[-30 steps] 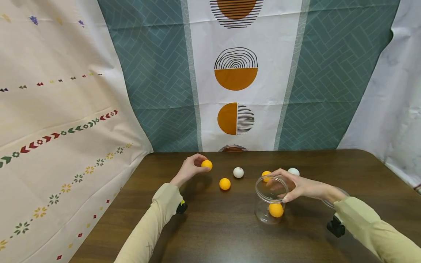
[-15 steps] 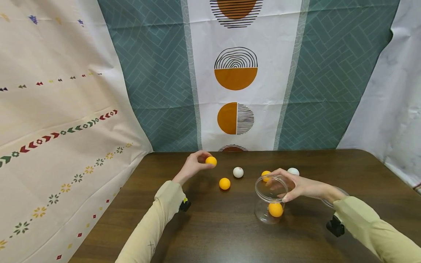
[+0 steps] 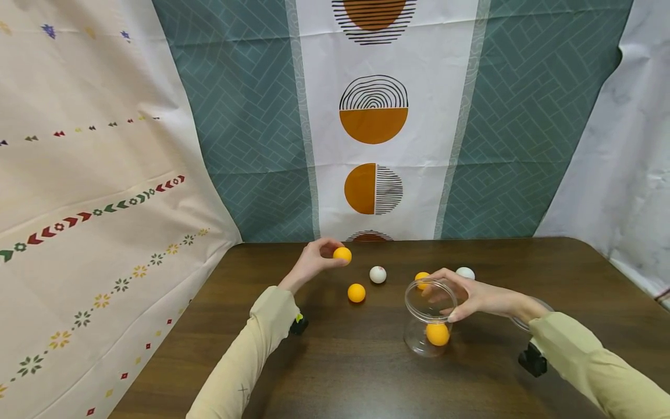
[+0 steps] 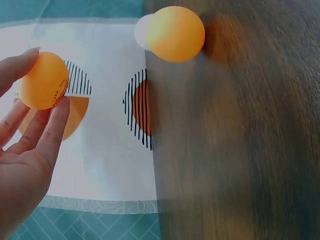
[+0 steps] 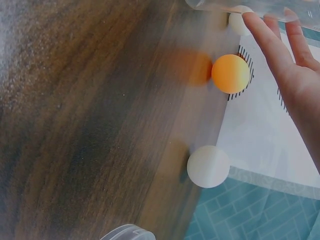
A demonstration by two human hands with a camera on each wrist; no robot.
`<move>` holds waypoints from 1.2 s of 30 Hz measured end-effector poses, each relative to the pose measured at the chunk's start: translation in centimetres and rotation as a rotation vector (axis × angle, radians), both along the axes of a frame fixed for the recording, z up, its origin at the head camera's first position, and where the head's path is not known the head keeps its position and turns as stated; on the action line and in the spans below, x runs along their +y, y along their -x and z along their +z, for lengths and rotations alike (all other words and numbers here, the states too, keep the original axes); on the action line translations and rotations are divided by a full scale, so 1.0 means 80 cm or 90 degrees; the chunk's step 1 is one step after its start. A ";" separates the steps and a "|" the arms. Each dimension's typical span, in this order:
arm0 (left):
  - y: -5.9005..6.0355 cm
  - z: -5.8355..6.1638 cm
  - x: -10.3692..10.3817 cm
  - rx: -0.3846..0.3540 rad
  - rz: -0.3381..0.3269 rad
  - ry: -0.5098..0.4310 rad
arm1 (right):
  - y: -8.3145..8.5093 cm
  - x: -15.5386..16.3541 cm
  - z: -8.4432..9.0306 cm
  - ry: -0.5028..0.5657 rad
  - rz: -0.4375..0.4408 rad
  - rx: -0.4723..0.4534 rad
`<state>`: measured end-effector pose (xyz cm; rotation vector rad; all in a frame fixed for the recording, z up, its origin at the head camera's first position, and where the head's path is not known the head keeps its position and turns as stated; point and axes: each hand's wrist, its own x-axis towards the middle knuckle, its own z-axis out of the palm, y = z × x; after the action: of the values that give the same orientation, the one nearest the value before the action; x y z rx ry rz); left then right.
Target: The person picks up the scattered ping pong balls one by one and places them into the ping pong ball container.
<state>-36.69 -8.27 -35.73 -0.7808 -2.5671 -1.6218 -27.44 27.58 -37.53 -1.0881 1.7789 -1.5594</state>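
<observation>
My left hand pinches an orange ball between thumb and fingertips, lifted above the dark wooden table near its back edge. The same ball shows in the left wrist view. My right hand grips the rim of a clear plastic jar, tilted toward the left hand, with one orange ball inside. On the table between the hands lie an orange ball and a white ball.
Behind the jar lie another orange ball and a white ball. A clear lid lies partly hidden behind my right wrist. Patterned cloths hang behind the table and on the left.
My left hand has carried the orange ball a little to the right. The right hand and jar have stayed put.
</observation>
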 end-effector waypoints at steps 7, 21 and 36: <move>-0.003 0.006 0.009 0.007 -0.009 -0.004 | 0.000 0.001 0.000 -0.015 -0.016 -0.015; -0.007 0.012 0.025 0.021 -0.045 -0.013 | 0.001 0.000 -0.001 -0.008 -0.014 0.003; -0.040 0.043 0.043 0.009 -0.117 -0.011 | 0.000 0.001 -0.002 -0.007 -0.017 -0.001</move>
<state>-33.49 -4.85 -32.26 -1.0519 -2.5341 -1.6740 -27.47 27.65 -37.72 -1.0622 1.8063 -1.5648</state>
